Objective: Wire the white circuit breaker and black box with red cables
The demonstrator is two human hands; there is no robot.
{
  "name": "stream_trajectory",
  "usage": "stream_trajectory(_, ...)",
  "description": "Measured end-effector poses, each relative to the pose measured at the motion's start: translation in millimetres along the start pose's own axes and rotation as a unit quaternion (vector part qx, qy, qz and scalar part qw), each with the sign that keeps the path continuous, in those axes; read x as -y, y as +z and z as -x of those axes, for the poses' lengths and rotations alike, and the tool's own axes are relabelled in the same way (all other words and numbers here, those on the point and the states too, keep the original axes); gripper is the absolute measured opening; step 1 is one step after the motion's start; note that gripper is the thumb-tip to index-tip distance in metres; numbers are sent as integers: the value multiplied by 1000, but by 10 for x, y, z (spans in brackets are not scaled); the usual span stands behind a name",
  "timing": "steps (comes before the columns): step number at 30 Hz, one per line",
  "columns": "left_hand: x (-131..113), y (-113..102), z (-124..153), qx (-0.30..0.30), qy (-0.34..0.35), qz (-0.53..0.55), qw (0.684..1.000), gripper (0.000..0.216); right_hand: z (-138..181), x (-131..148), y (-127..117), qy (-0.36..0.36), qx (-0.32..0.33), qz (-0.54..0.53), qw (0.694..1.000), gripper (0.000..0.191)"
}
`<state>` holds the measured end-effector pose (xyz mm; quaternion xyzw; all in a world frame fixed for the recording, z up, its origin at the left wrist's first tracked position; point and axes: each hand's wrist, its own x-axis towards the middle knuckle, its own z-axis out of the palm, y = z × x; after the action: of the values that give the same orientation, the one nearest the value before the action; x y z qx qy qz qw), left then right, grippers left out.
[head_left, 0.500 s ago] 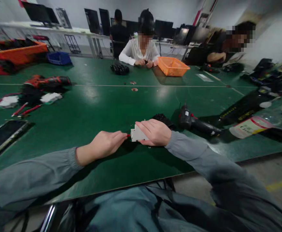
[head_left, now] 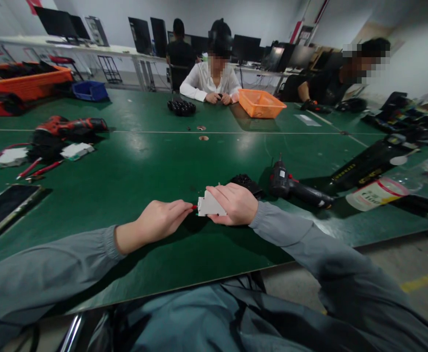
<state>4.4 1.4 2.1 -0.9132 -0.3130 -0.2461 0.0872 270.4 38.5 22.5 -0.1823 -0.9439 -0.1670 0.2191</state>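
On the green surface (head_left: 144, 161): a black drill (head_left: 298, 189), an orange basket (head_left: 261, 103), a red drill (head_left: 71, 125), a blue bin (head_left: 89, 90)

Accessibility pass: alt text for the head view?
At a green table, the right hand holds a small white plastic part while the left hand pinches a red piece at one end of it. A black electric screwdriver lies to the right; across the table a person in white sits by an orange basket.
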Motion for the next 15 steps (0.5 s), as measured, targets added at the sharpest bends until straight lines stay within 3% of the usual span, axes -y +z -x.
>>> stream_trajectory(5,-4,-35,17,20,71,21,997,18,18,-65,-46,-71,14,-18,997,61)
stream_trajectory(15,-32,-87,-18,58,99,-31,993,20,-8,-36,-97,-82,79,2,993,63)
